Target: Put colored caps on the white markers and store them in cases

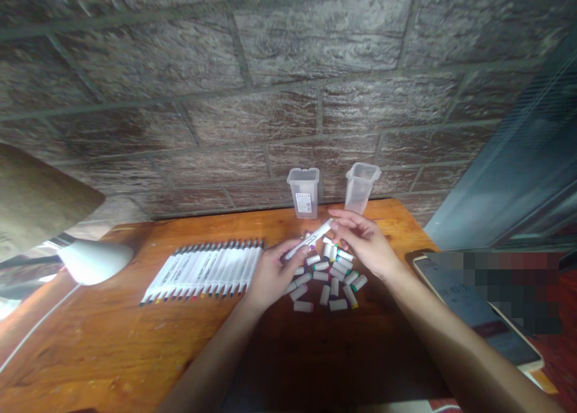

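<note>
My left hand grips a white marker by its lower end, and the marker slants up to the right. My right hand pinches the marker's upper end with its fingertips. Both hands hover over a scatter of several loose white marker caps with coloured ends on the wooden table. Left of my left hand lies a tidy row of several white markers, side by side with dark tips pointing away from me.
Two clear plastic boxes stand at the table's back edge by the brick wall, one labelled and one plain. A white desk lamp sits at the left. A phone lies at the right edge.
</note>
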`<state>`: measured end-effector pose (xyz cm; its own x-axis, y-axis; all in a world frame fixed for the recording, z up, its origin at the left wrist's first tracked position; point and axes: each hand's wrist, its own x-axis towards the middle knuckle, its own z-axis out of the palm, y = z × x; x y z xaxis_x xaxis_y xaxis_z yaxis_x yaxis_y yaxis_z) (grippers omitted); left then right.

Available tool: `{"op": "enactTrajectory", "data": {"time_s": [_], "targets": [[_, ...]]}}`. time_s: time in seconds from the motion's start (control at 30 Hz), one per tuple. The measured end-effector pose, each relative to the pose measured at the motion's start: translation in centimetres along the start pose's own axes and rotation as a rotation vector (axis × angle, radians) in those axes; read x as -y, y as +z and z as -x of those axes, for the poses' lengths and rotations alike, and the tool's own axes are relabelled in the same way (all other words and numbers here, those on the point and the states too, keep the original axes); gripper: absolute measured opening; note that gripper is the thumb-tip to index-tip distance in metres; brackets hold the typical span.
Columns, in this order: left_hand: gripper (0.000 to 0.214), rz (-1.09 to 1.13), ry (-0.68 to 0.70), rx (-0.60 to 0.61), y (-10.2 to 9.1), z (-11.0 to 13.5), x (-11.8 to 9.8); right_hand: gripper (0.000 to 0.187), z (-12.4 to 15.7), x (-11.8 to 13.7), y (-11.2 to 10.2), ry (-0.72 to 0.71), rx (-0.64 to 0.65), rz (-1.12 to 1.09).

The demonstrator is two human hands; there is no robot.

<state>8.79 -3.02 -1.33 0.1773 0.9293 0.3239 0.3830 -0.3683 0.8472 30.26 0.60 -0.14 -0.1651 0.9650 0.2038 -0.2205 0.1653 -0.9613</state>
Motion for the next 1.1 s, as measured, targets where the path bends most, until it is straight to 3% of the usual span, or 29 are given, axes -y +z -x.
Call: {"op": "enactTrajectory", "data": {"time_s": [0.37, 0.57, 0.87, 1.1], "targets": [[0.027, 0.001, 0.038, -0.061, 0.0, 0.1, -0.1, 0.025, -0.1, 0.3, 0.1, -0.003, -0.049, 0.047], [0.027, -0.031, 0.073, -0.076, 0.0, 0.2, -0.2, 0.031, 0.1, 0.3, 0.0, -0.008, -0.032, 0.011], [0.026, 0.045, 0.092, -0.083, 0.8, 0.6, 0.3, 0.023, 0.1, 0.3, 0.3, -0.100, -0.117, 0.110], [0.028, 0.105, 0.053, -0.090, 1.0, 0.8, 0.1, 0.024, 0.3, 0.4, 0.5, -0.074, -0.158, 0.103]]}}
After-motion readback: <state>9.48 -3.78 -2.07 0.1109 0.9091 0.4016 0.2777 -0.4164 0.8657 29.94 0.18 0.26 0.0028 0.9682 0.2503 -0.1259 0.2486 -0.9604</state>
